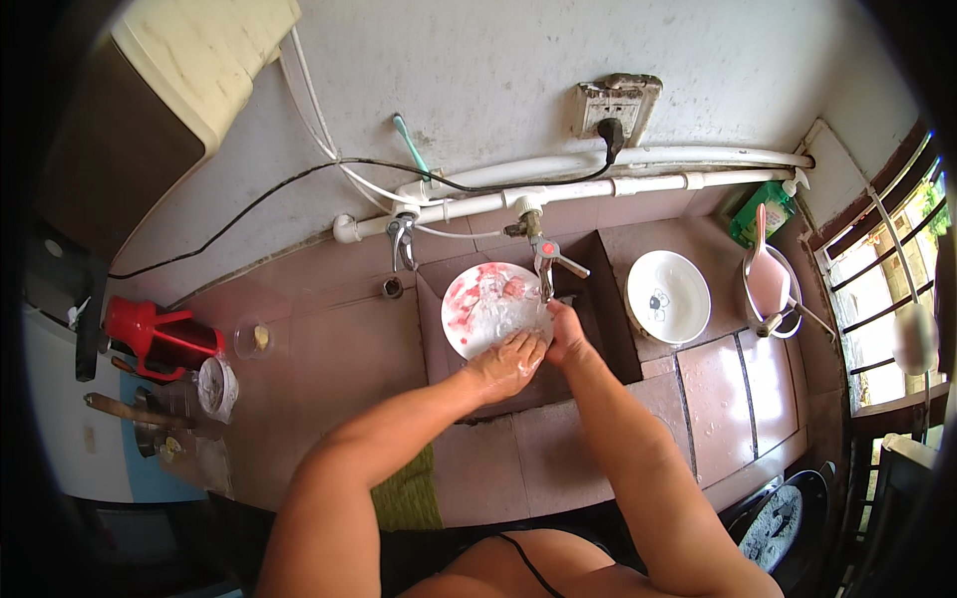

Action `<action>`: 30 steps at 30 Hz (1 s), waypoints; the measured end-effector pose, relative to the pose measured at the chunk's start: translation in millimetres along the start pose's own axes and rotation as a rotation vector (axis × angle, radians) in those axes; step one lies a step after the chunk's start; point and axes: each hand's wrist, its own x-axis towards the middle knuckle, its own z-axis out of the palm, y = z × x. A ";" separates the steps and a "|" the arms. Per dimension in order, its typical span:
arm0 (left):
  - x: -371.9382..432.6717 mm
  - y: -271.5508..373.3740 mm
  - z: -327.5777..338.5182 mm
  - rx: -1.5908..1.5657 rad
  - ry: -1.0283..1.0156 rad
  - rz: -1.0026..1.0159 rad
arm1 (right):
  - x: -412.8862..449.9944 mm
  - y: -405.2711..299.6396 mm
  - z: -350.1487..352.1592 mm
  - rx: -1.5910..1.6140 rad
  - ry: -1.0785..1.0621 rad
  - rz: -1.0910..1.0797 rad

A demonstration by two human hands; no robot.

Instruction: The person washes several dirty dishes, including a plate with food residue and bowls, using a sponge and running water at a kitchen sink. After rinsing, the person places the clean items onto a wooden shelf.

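Observation:
A white plate with a red pattern (469,299) is tilted over the tiled sink (620,329), with water splashing on its face. My right hand (565,333) grips the plate's right edge, just below the metal tap (547,261). My left hand (512,364) lies wet on the plate's lower part, fingers together and pointing up to the right; whether it grips the rim cannot be told. Right of the sink stands a white bowl (680,299) with a cartoon drawing inside.
A second tap (402,241) is left of the sink. At the right are a metal pot (792,323) with a pink ladle (768,280) and a green pump bottle (761,213). A red jug (168,340) and a plastic tub (217,389) stand at the left.

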 end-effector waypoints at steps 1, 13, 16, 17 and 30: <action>-19.5 -6.8 -0.1 -0.016 0.130 0.132 | -16.5 -13.3 12.7 -0.062 -0.007 0.053; 1.0 -8.8 1.3 0.030 0.001 0.021 | -14.7 -1.1 28.2 0.053 -0.054 -0.039; 7.3 -0.5 -1.8 -0.005 -0.199 -0.043 | -2.3 1.3 14.5 -0.004 -0.053 -0.050; -8.5 -0.6 3.5 -0.055 -0.108 0.018 | -18.2 -9.8 22.6 -0.106 -0.127 0.004; 21.6 3.9 -16.0 -0.035 -0.215 -0.088 | 4.5 11.2 -3.9 -0.023 0.107 -0.178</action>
